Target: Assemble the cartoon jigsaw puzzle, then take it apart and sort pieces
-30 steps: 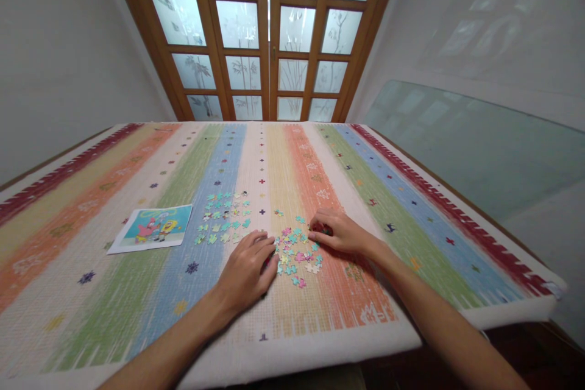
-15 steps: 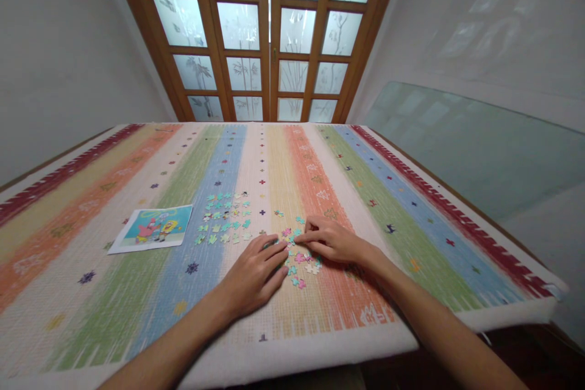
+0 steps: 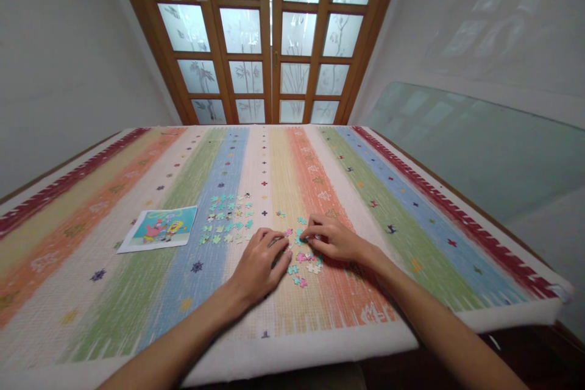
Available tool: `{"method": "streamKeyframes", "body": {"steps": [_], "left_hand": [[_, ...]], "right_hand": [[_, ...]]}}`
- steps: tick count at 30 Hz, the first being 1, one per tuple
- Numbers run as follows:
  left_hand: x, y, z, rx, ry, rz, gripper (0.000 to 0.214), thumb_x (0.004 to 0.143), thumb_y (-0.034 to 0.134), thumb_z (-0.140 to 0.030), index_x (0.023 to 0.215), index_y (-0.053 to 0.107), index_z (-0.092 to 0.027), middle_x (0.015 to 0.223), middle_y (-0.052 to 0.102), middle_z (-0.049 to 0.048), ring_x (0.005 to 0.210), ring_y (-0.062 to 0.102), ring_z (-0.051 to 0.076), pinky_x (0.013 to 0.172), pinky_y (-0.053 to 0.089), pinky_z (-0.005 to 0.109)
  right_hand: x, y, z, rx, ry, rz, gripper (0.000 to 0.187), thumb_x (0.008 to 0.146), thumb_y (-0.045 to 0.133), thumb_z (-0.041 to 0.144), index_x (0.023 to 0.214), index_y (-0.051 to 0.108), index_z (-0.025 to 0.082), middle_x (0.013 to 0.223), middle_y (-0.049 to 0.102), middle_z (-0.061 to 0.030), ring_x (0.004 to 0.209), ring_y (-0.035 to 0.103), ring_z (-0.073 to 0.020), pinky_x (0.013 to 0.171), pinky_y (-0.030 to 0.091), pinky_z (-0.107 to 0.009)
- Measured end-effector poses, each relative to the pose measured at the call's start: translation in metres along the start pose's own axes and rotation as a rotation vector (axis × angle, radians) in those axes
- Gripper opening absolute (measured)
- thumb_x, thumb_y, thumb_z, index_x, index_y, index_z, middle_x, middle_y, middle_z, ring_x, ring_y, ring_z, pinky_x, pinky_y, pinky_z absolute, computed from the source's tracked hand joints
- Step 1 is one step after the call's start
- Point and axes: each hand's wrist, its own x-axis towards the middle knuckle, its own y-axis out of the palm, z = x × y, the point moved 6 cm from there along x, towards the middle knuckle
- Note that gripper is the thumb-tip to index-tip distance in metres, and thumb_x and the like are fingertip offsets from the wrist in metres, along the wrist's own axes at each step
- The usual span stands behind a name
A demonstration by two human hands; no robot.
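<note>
A loose pile of small pink, teal and white puzzle pieces [image 3: 302, 267] lies on the striped tablecloth [image 3: 320, 183] between my hands. My left hand [image 3: 261, 263] rests palm down at the pile's left edge, its fingers lying slightly bent over the nearest pieces. My right hand [image 3: 333, 239] is on the pile's right side, with thumb and forefinger pinched together on a piece at its far edge. To the left lies a spread-out group of mostly teal pieces [image 3: 226, 220]. Further left is a cartoon reference picture [image 3: 159, 229].
The cloth-covered table [image 3: 503, 311] ends close to me and on the right. A glass sheet [image 3: 479, 146] leans on the right wall. Wooden doors with frosted panes [image 3: 269, 36] stand behind the table's far edge.
My right hand slid left from the pile's right side to its far edge and pinched there. My left hand moved slightly right and forward onto the pieces. The camera tilted a little.
</note>
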Motion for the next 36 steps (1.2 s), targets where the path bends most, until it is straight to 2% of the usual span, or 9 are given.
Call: {"method": "streamKeyframes", "body": {"steps": [4,8,12,17,21,28,33,36], "left_hand": [[0.008,0.007,-0.003,0.109,-0.056,-0.008,0.016,0.097,0.057,-0.021,0.104,0.071,-0.016,0.111,0.066,0.0119,0.106,0.052,0.029,0.092,0.051,0.048],[0.013,0.012,-0.004,0.159,-0.082,0.02,0.016,0.096,0.056,-0.019,0.093,0.071,-0.016,0.104,0.066,0.011,0.102,0.051,0.028,0.09,0.05,0.047],[0.02,0.014,0.001,0.188,-0.165,0.075,0.01,0.092,0.06,-0.018,0.088,0.07,-0.016,0.099,0.065,0.0104,0.1,0.05,0.028,0.089,0.048,0.045],[0.028,0.017,0.007,0.161,-0.291,0.149,0.006,0.087,0.063,-0.015,0.083,0.068,-0.017,0.097,0.064,0.0093,0.097,0.05,0.028,0.088,0.047,0.043],[0.029,0.014,0.004,0.202,-0.339,0.149,0.006,0.085,0.065,-0.015,0.088,0.07,-0.016,0.101,0.064,0.0103,0.102,0.05,0.029,0.091,0.046,0.044],[0.029,0.011,0.002,0.228,-0.287,0.097,0.011,0.086,0.066,-0.017,0.075,0.069,-0.017,0.099,0.064,0.0118,0.1,0.05,0.03,0.088,0.046,0.046],[0.029,0.012,0.012,0.182,-0.304,0.053,0.007,0.079,0.071,-0.017,0.075,0.065,-0.018,0.091,0.064,0.0101,0.095,0.052,0.031,0.085,0.048,0.047],[0.03,0.012,0.013,0.117,-0.296,0.037,0.008,0.078,0.069,-0.015,0.078,0.062,-0.019,0.087,0.066,0.0075,0.092,0.055,0.029,0.082,0.049,0.044]], "right_hand": [[0.0,-0.001,-0.002,0.01,-0.009,-0.031,0.022,0.092,0.055,0.011,0.099,0.074,0.019,0.087,0.058,-0.0054,0.08,0.056,-0.0181,0.075,0.046,-0.032],[0.0,-0.001,-0.004,0.008,-0.006,-0.042,0.022,0.09,0.056,0.011,0.098,0.074,0.02,0.087,0.059,-0.0055,0.081,0.058,-0.0185,0.075,0.047,-0.032],[0.0,-0.002,-0.004,0.007,-0.009,-0.053,0.022,0.09,0.056,0.01,0.097,0.075,0.02,0.087,0.06,-0.0056,0.081,0.058,-0.0187,0.074,0.047,-0.032],[0.001,-0.004,-0.004,0.012,-0.02,-0.063,0.021,0.089,0.057,0.011,0.095,0.075,0.019,0.086,0.06,-0.0051,0.08,0.059,-0.0184,0.072,0.046,-0.031],[0.001,-0.005,-0.006,0.002,-0.007,-0.072,0.021,0.088,0.057,0.01,0.094,0.076,0.019,0.087,0.061,-0.0055,0.081,0.06,-0.0187,0.074,0.046,-0.031],[0.0,-0.005,-0.009,-0.024,0.01,-0.06,0.019,0.087,0.058,0.012,0.092,0.076,0.019,0.086,0.061,-0.005,0.08,0.058,-0.0185,0.075,0.046,-0.032],[0.001,-0.006,-0.007,-0.034,0.009,-0.066,0.02,0.086,0.057,0.011,0.089,0.076,0.019,0.085,0.061,-0.0054,0.08,0.059,-0.0189,0.074,0.046,-0.032],[0.001,-0.007,-0.008,-0.024,0.024,-0.076,0.019,0.086,0.059,0.011,0.09,0.076,0.019,0.085,0.061,-0.005,0.081,0.06,-0.0187,0.074,0.046,-0.032]]}}
